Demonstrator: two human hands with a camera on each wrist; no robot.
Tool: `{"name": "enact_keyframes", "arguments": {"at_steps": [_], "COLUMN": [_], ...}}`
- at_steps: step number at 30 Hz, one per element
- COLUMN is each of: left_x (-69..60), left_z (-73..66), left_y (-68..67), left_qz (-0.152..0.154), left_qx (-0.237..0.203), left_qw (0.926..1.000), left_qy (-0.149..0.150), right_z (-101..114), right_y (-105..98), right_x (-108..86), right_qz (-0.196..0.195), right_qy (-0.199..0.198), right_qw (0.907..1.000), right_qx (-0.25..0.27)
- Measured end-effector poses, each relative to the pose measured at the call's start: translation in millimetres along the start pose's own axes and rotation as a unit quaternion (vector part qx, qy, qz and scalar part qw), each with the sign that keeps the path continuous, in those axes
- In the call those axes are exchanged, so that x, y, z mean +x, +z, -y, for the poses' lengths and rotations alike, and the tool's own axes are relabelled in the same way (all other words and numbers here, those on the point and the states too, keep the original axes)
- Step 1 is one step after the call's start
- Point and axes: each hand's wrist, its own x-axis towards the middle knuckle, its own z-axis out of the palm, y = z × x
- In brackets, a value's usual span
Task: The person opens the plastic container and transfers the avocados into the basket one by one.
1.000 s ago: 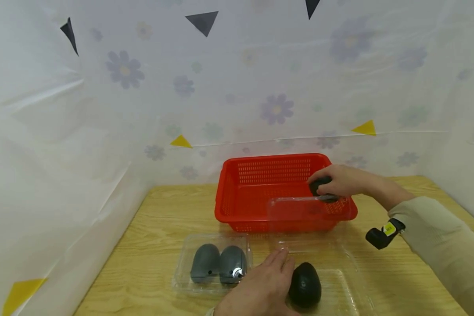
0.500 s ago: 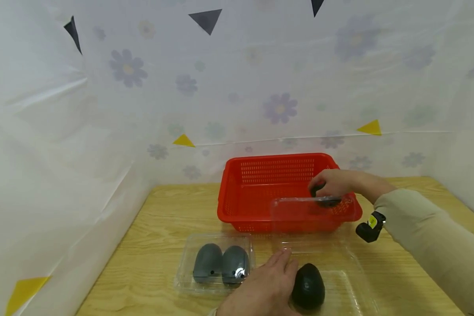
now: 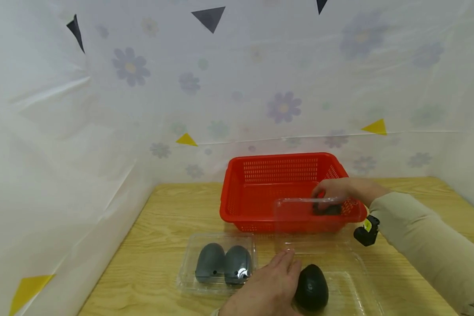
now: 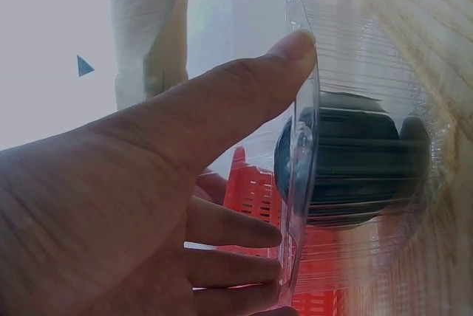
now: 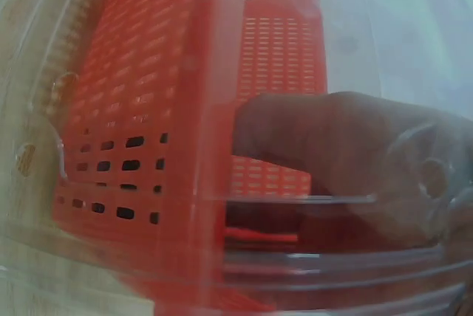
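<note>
red basket (image 3: 237, 219): probably stiff. clear clamshell (image 3: 341, 274), before basket: likely flexible; hold by rim. left hand (image 3: 266, 285): spread wide, touching rim. right hand (image 3: 335, 189), inside basket: cannot tell if gripping (clamshell intervenes). dark ovoids (image 3: 311, 288), before and inside basket: presumably slippery; cup sides.

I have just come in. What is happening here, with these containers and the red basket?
A person is working with both hands at a wooden table. The left hand rests at the edge of an open clear container, which holds one dark, egg-shaped item. The right hand is inside the red basket, at something dark; I cannot tell if it grips it. Beside the left hand, a second clear container holds two dark grey items.
</note>
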Motion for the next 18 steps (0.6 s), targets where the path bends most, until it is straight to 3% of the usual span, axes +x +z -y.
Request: {"name": "enact_keyframes", "arguments": {"at_steps": [7,18], "left_x": [0.5,2.8], "left_z": [-1.2,0.4], "left_y": [-0.2,1.1], "left_qz": [-0.006,0.004], "left_qx": [0.007,0.008], "left_qw": [0.9999,0.9998], "left_qy": [0.01,-0.018], "right_z": [-1.6,-1.6], "right_y": [-0.3,-16.1], "right_x": [-3.8,-18.1], "right_qz": [0.018,-0.073], "right_qy": [-0.014,-0.038], "right_qw": [0.9996,0.9962], "right_qx": [-0.017,-0.027]}}
